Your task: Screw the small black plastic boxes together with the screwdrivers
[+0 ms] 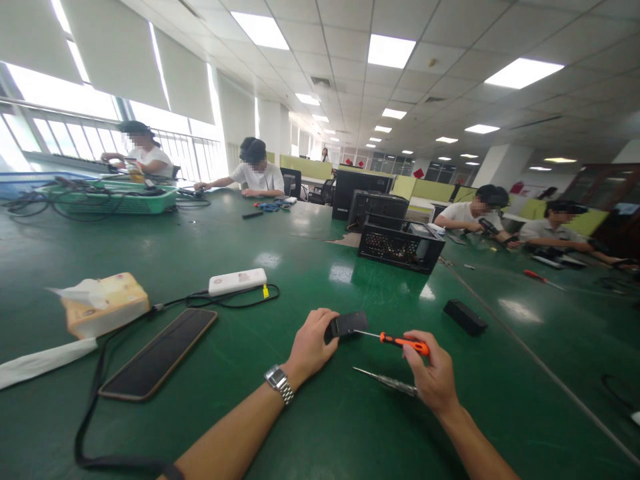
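Note:
My left hand [311, 347], with a metal watch on the wrist, is closed around a small black rectangular part [347, 324] and holds it on the green table. My right hand [434, 377] grips an orange-handled screwdriver [403, 342] whose thin shaft points left and touches the black part. A second, silver-shafted tool [387, 381] lies under my right hand, its tip pointing left; its handle end is hidden by the palm.
A phone [160, 352], a white power bank [237, 281] with a black cable [93, 400], and a tissue pack [103, 304] lie to the left. A black block [465, 317] sits to the right, open computer cases [400, 245] stand beyond, and several seated people work around the table.

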{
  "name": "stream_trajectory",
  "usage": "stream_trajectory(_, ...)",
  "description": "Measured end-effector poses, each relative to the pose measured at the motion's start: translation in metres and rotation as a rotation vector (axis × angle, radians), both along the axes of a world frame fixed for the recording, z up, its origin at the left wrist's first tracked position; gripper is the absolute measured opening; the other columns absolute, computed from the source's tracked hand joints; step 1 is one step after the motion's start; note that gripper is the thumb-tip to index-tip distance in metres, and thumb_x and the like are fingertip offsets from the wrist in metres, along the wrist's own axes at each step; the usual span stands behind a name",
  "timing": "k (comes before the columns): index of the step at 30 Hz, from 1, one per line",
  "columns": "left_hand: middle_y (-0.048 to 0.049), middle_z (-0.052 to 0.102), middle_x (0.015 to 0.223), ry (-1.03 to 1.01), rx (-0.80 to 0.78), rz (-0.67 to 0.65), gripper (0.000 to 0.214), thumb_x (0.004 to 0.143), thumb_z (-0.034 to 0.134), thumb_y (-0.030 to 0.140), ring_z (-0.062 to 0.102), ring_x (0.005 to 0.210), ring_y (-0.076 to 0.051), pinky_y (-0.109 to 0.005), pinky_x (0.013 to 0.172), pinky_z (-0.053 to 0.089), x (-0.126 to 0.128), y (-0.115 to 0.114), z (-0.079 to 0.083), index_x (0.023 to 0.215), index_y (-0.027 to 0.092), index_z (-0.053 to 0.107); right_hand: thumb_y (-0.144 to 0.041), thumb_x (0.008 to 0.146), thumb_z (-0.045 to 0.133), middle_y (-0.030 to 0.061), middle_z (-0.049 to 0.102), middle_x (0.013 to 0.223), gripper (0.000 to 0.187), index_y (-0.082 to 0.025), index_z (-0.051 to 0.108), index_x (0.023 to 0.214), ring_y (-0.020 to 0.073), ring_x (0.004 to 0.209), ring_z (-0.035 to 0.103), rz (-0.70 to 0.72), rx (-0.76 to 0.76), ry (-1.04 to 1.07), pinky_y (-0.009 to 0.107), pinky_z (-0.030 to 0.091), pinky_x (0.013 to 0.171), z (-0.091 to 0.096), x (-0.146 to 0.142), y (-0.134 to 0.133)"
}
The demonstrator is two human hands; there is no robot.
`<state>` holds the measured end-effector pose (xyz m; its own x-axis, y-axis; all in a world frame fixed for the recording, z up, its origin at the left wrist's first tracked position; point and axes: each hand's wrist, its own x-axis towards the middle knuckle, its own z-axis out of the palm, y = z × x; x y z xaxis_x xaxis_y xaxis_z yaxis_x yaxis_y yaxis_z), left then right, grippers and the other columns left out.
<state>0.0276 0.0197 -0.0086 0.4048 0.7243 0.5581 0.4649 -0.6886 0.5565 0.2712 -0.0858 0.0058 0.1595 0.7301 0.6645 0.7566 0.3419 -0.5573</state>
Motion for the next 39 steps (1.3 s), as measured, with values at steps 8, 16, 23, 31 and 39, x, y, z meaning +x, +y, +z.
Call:
stream_trajectory(8, -0.0055, 0.058, 0.111, 0.016, 0.027, -0.012, 0.041, 0.073, 0.059, 0.01, 0.054, 0.104, -0.023, -0.038, 0.092, 0.047, 0.001, -0.001, 0.002, 0.112, 0.022, 0.055, -0.035, 0.088, 0.053, 0.0018, 0.064, 0.075, 0.017, -0.019, 0.06, 0.091, 0.0146, 0.062, 0.06, 0.035, 0.061, -0.171, 0.026, 0.047, 0.059, 0.01, -0.006, -0.004)
stream_trajectory(16, -0.0055, 0.062, 0.104, -0.017, -0.114, 0.049, 0.036, 0.071, 0.064, 0.016, 0.059, 0.096, -0.024, -0.037, 0.087, 0.048, -0.001, 0.004, 0.0, 0.106, 0.02, 0.059, -0.038, 0.085, 0.055, 0.005, 0.069, 0.083, 0.023, -0.019, 0.063, 0.094, 0.0178, 0.071, 0.063, -0.13, 0.028, -0.038, 0.028, 0.049, 0.068, -0.001, 0.009, 0.006)
stream_trajectory(23, -0.0057, 0.065, 0.103, -0.032, -0.235, -0.008, 0.038, 0.069, 0.066, 0.018, 0.061, 0.094, -0.024, -0.035, 0.086, 0.048, -0.001, 0.005, 0.0, 0.106, 0.02, 0.061, -0.041, 0.082, 0.052, 0.0041, 0.069, 0.085, 0.024, -0.021, 0.065, 0.09, 0.0215, 0.077, 0.063, -0.175, -0.47, -0.191, 0.032, 0.047, 0.069, -0.018, 0.041, 0.023)
stream_trajectory(31, -0.0058, 0.068, 0.103, -0.026, -0.245, 0.022, 0.031, 0.073, 0.067, 0.024, 0.062, 0.096, -0.024, -0.035, 0.085, 0.047, -0.004, 0.008, -0.002, 0.104, 0.02, 0.065, -0.042, 0.077, 0.063, 0.0002, 0.065, 0.08, 0.02, -0.023, 0.062, 0.082, 0.0162, 0.071, 0.057, 0.198, -0.722, -0.406, 0.025, 0.039, 0.061, 0.017, 0.003, 0.001)
stream_trajectory(39, -0.0044, 0.069, 0.098, -0.043, -0.241, 0.0, 0.029, 0.071, 0.068, 0.023, 0.062, 0.091, -0.023, -0.034, 0.083, 0.047, -0.006, 0.007, 0.001, 0.1, 0.019, 0.066, -0.034, 0.087, 0.051, -0.0013, 0.06, 0.07, 0.018, -0.02, 0.058, 0.077, 0.0131, 0.063, 0.053, 0.167, -0.636, -0.271, 0.024, 0.038, 0.06, 0.013, -0.006, 0.005)
